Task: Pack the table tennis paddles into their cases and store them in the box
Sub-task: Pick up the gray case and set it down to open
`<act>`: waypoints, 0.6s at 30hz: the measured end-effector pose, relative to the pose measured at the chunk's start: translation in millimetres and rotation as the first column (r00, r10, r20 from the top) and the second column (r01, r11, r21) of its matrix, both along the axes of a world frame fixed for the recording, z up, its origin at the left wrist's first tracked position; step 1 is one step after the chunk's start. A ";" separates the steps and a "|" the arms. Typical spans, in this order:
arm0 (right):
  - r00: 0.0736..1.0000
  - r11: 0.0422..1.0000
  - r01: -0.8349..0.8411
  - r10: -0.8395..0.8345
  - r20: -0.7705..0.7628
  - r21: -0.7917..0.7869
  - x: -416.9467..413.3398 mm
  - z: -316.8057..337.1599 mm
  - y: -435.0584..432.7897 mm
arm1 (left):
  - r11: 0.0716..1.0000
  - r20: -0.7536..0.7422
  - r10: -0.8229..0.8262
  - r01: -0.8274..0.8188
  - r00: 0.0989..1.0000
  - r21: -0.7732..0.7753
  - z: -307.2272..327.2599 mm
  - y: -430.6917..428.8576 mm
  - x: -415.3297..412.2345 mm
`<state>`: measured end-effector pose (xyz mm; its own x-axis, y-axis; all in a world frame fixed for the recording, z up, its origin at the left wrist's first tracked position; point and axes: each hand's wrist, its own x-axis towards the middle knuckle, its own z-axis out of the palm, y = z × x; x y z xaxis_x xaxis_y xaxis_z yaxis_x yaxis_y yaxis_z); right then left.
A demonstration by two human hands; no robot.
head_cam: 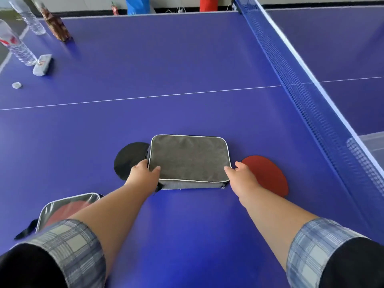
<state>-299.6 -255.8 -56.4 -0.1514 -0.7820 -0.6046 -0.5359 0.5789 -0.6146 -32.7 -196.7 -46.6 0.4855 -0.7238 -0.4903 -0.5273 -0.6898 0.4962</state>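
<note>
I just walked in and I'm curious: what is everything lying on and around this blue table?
table: one, blue, fills the view
net: one, blue, across the table at right
closed case: one, grey, middle
open case: one, grey, near left
packed paddle: one, red, inside the open case
black paddle: one, left of the closed case
loose red paddle: one, right of the closed case
clear bottles: two, far left
brown bottle: one, far left
small pack: one, white, by the nearest bottle
cap: one, white, left edge
clear box: one, beyond the net
left hand, right hand: each holds a near corner of the closed case
</note>
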 end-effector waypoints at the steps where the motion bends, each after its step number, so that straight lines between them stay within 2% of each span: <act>1: 0.999 0.999 0.011 -0.013 0.032 0.049 2.4 -3.2 -7.0 | 0.999 -0.007 0.023 -0.022 1.000 0.045 -3.0 -3.6 -4.3; 4: 0.996 0.991 0.018 -0.030 0.088 0.131 8.4 -17.1 -20.9 | 0.993 -0.027 0.086 -0.084 0.996 0.082 -10.3 -5.9 -12.8; 9: 0.996 0.989 0.057 -0.066 0.060 0.135 9.1 -16.1 -20.3 | 0.990 -0.095 0.137 -0.139 0.986 -0.008 -8.8 17.8 -16.2; 12: 0.994 0.986 0.092 -0.100 0.049 0.136 4.5 -10.4 -4.6 | 0.988 -0.148 0.145 -0.152 0.978 -0.041 -0.4 37.1 -19.8; 18: 0.982 0.988 0.132 -0.142 0.123 0.084 -6.8 -6.4 61.3 | 0.986 -0.176 0.158 -0.164 0.972 -0.024 10.7 82.3 -25.3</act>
